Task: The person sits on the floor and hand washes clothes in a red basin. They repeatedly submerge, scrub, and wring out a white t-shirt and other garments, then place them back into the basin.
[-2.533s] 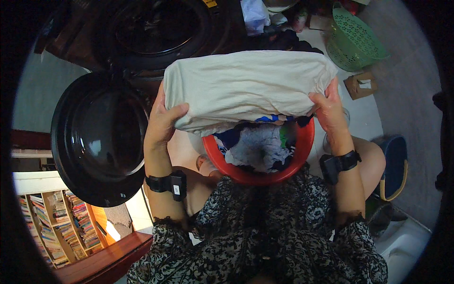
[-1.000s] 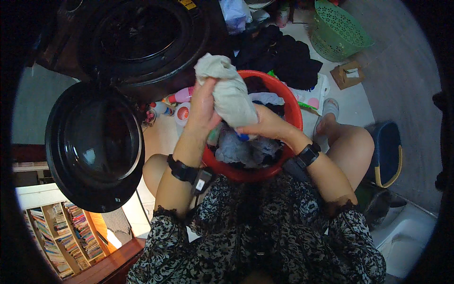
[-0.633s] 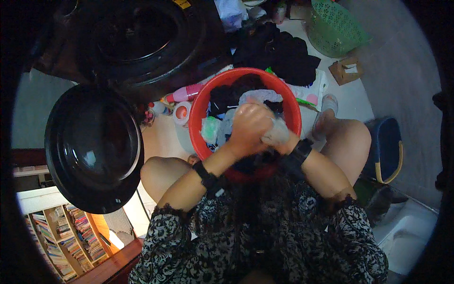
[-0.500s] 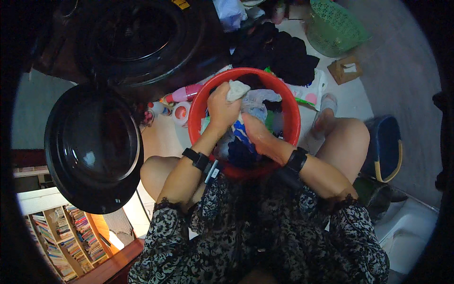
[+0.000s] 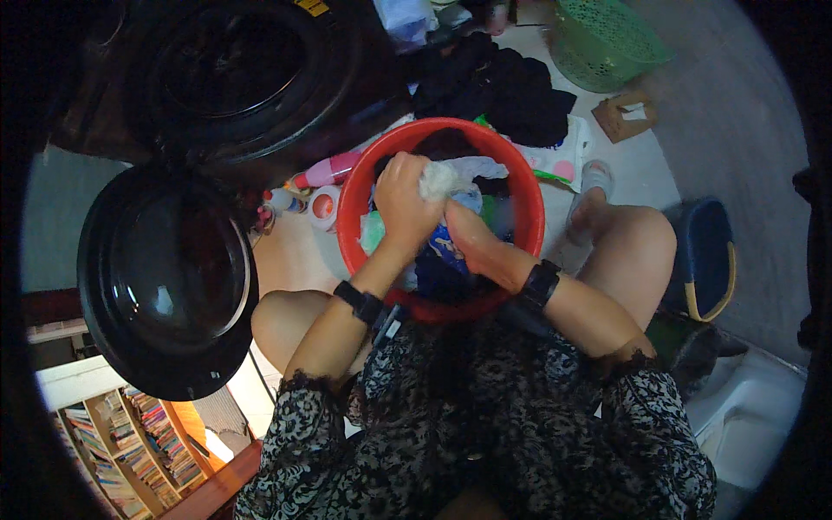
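Two hands, one cream cloth and one red basin (image 5: pixel 536 221) made up the working set. The left hand (image 5: pixel 406 199) was clamped on the cream cloth (image 5: pixel 440 180), a bunched end of which protruded beside the fingers. The right hand (image 5: pixel 482 245) was closed on the same cloth, just beside and nearer the wearer. The cloth was over the basin, inside the outline of its rim. One wristband was fitted to each arm, two in total.

The basin held several garments, overlapping and not countable: one dark blue piece (image 5: pixel 440 276) lay toward the near rim, and one pale piece (image 5: pixel 485 167) toward the far rim.

The basin stood between the wearer's knees on a light floor (image 5: pixel 637 178). Beyond its far rim lay one pile of black clothing (image 5: pixel 511 100) and one white package (image 5: pixel 568 160). Outside its left rim were one pink bottle (image 5: pixel 336 166) and one white tub (image 5: pixel 324 209) with a red interior. Near the floor's right edge, by the grey wall (image 5: pixel 732 121), were one green basket (image 5: pixel 598 52), one cardboard box (image 5: pixel 624 119) and one blue bin (image 5: pixel 696 247). One black machine (image 5: pixel 347 113) occupied the far left, its single round door (image 5: pixel 165 286) swung outward. One bookcase (image 5: pixel 130 451) was visible at lower left.
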The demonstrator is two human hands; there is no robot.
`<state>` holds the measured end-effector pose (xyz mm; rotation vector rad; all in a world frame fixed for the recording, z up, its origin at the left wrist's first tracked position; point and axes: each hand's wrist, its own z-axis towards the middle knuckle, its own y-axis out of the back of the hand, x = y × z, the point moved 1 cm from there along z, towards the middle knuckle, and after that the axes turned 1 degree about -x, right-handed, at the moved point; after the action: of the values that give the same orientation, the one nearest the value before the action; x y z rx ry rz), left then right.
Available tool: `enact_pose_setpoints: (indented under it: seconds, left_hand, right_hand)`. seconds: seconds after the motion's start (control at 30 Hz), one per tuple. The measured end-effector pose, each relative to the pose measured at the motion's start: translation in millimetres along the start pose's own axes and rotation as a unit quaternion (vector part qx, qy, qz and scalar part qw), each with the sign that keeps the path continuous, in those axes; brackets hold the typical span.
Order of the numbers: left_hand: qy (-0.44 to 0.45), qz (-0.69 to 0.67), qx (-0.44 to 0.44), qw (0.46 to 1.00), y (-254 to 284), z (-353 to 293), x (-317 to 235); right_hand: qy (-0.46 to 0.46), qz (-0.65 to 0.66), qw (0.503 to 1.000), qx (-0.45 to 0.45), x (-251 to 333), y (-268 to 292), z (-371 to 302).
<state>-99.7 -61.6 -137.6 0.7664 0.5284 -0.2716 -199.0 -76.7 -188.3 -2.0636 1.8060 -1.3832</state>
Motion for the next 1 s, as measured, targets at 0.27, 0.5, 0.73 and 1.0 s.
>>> enact_pose_setpoints:
  seconds: [0.27,0.5,0.73,1.0]
  left_hand:
    - [-0.004,0.003,0.120,0.993,5.1,-22.6,-16.0]
    - [-0.071,-0.058,-0.007,0.996,4.6,-15.3,-14.6]
    - [-0.095,-0.010,0.093,0.991,12.3,-23.7,-17.3]
    - [0.275,-0.244,0.076,0.927,10.1,7.1,31.4]
  right_hand:
    - [0.027,-0.046,0.996,0.073,11.5,2.3,-31.5]
    - [-0.063,0.091,0.987,0.113,5.9,15.5,16.4]
    - [-0.025,0.044,0.999,0.012,3.8,2.2,4.9]
    - [-0.059,0.018,0.997,0.044,11.3,-10.6,-8.8]
